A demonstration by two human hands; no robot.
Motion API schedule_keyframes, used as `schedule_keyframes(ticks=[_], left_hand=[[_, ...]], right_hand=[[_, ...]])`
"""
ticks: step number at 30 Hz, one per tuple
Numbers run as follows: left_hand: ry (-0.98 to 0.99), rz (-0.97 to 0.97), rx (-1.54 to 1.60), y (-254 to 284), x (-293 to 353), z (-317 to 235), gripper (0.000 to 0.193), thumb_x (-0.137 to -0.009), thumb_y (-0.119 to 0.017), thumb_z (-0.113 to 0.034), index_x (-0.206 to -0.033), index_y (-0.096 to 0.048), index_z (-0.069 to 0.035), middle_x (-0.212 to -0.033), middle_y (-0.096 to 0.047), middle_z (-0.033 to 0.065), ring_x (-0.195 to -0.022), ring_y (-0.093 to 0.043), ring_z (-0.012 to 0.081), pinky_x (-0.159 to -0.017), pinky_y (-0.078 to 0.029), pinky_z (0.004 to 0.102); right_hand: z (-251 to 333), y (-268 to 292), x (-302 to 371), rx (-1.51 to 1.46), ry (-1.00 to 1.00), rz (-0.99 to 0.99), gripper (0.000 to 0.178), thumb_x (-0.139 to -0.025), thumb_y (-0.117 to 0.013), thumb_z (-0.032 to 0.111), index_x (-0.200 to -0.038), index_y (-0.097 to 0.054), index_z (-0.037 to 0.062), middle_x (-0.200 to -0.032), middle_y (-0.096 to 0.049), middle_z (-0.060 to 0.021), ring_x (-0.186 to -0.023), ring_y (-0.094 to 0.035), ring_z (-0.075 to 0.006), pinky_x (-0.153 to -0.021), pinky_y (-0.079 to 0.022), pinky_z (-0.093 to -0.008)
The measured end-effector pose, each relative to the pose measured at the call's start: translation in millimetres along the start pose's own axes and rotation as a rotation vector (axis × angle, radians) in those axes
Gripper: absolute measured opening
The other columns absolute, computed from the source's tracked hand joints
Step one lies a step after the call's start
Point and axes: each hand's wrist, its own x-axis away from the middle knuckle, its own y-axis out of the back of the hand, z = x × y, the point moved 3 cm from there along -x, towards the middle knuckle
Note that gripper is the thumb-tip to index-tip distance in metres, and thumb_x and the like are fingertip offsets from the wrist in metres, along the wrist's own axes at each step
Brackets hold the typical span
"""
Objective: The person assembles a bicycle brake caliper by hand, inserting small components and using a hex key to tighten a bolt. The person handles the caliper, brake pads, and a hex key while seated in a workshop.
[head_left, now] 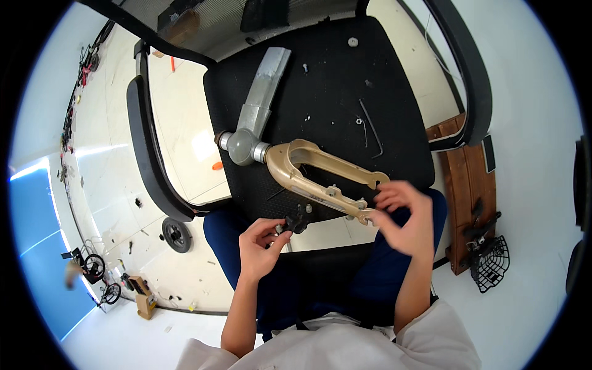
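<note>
A gold bicycle fork [285, 161], joined to a grey frame tube [259, 92], lies across the black chair seat [333, 55]. Its forked ends point toward me at the right. My left hand [259, 250] pinches a small black part with a bolt [297, 222], possibly a brake caliper, just short of the seat's front edge. My right hand [407, 219] is slightly blurred, its fingers apart beside the fork ends. Whether it touches them I cannot tell; nothing shows in its grasp.
On the seat lie a hex key [371, 128], a nut [359, 121], a bolt [305, 68] and a round washer-like piece [353, 42]. Armrests [154, 148] flank the seat. At the right are a wooden bench [468, 185] and a black wire basket [491, 264]; a small wheel [176, 235] lies left.
</note>
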Motion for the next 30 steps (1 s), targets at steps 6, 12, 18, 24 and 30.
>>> schedule_keyframes(ticks=[6,12,18,24,30], left_hand=[[0.023,-0.027,0.198,21.7,14.4,-7.9,0.014,-0.081,-0.072,0.006,-0.095,-0.071,0.004,-0.076,-0.063,0.0028,-0.064,-0.054,0.0057,-0.056,-0.040,0.0196],[-0.025,0.015,0.506,46.3,16.6,-24.6,0.010,-0.084,-0.069,-0.001,-0.092,-0.071,0.005,-0.084,-0.063,0.0039,-0.071,-0.055,0.0083,-0.064,-0.041,0.0225],[-0.092,0.120,0.869,65.7,24.2,-33.9,0.020,-0.092,-0.064,-0.014,-0.095,-0.066,0.006,-0.092,-0.063,0.0073,-0.087,-0.061,0.0162,-0.084,-0.051,0.0327],[-0.049,0.096,0.727,67.6,35.6,-56.6,0.031,-0.101,-0.055,-0.027,-0.107,-0.062,0.002,-0.100,-0.068,0.0119,-0.092,-0.068,0.0192,-0.082,-0.058,0.0356],[-0.060,0.150,0.612,48.9,37.9,-57.4,0.030,-0.102,-0.056,-0.027,-0.116,-0.066,-0.002,-0.103,-0.065,0.0040,-0.096,-0.062,0.0106,-0.084,-0.053,0.0312]], right_hand=[[30.9,-7.2,-162.9,0.212,0.185,-0.111,0.033,-0.083,-0.075,0.017,-0.110,-0.066,0.0003,-0.095,-0.068,-0.0113,-0.081,-0.068,-0.0196,-0.075,-0.054,-0.0299],[-21.1,-27.4,-296.0,0.827,0.338,-0.180,0.028,-0.086,-0.068,0.013,-0.112,-0.068,0.0041,-0.110,-0.062,-0.0181,-0.100,-0.063,-0.0362,-0.090,-0.051,-0.0446],[3.8,-31.5,-265.7,0.627,0.345,-0.174,0.017,-0.082,-0.070,0.010,-0.098,-0.073,0.0031,-0.090,-0.065,-0.0169,-0.087,-0.066,-0.0327,-0.080,-0.054,-0.0392],[106.7,-56.5,-82.4,-0.119,0.203,0.149,0.022,-0.087,-0.069,0.004,-0.109,-0.069,-0.0012,-0.103,-0.069,-0.0086,-0.090,-0.067,-0.0134,-0.082,-0.055,-0.0265],[153.3,-101.9,48.6,-0.031,0.483,0.333,0.027,-0.077,-0.073,-0.003,-0.103,-0.070,-0.0001,-0.103,-0.067,-0.0108,-0.083,-0.069,-0.0168,-0.076,-0.055,-0.0270]])
